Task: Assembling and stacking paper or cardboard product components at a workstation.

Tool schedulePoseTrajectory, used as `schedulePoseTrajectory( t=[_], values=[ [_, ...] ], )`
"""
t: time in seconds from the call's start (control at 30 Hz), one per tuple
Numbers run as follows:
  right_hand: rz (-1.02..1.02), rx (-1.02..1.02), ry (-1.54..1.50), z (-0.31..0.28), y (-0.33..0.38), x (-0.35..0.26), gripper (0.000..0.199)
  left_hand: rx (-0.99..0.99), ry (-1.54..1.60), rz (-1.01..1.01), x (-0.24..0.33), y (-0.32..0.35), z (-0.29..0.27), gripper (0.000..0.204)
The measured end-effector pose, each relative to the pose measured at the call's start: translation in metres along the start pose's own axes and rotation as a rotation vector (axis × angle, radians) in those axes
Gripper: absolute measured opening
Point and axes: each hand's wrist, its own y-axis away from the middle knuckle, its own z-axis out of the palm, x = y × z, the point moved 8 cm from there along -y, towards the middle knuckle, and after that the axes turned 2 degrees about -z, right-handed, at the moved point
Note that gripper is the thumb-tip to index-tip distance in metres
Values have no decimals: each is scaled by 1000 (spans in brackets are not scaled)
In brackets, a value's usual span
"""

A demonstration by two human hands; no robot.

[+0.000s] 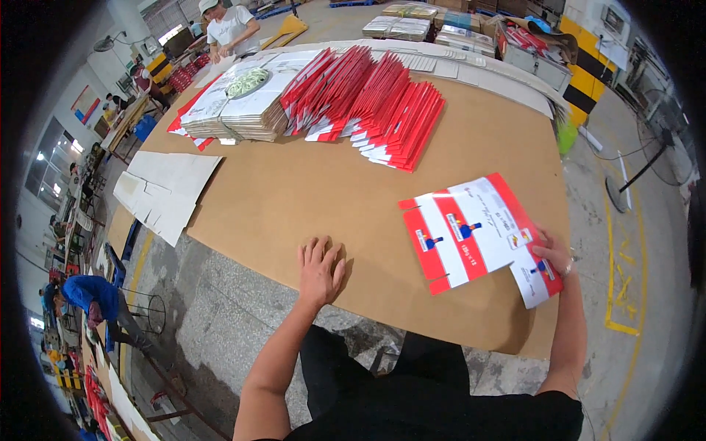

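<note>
The frame is filled most widely by the table point(309, 198), its brown top stretched across the middle. In its upper middle, a fanned mass of red-and-white flat cartons point(379, 106) is laid in overlapping rows. Right of center, a single flat carton point(471, 228) — red and white, with blue pictures — is spread on the table, near its lower right edge. At the upper left, a tied stack of white cardboard point(254, 121) is set beside the fanned cartons. Below and left of it, a loose white sheet point(162, 191) is overhung past the table's edge. The carton's right edge is touched by the right hand point(555, 253); how tightly it is gripped cannot be told. The left hand point(320, 272) is rested palm-down at the lower center, fingers loosely spread — nothing is held. A pale green bundle point(247, 83) is placed on the stack.
</note>
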Motion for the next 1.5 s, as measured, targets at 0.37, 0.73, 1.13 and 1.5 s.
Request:
schedulePoseTrajectory(
  t=[0.37, 0.73, 1.13, 1.5],
  values=[
    [-66, 489, 868, 88, -301, -27, 46, -17, 104, -57, 5, -6, 12, 37],
    [167, 285, 884, 183, -351, -29, 105, 33, 87, -103, -2, -9, -8, 39],
    [-319, 131, 366, 424, -173, 33, 32, 388, 421, -105, -11, 11, -18, 38],
    [-885, -636, 1243, 614, -145, -30, 67, 1091, 340, -905, -387, 103, -110, 63]
  ],
)
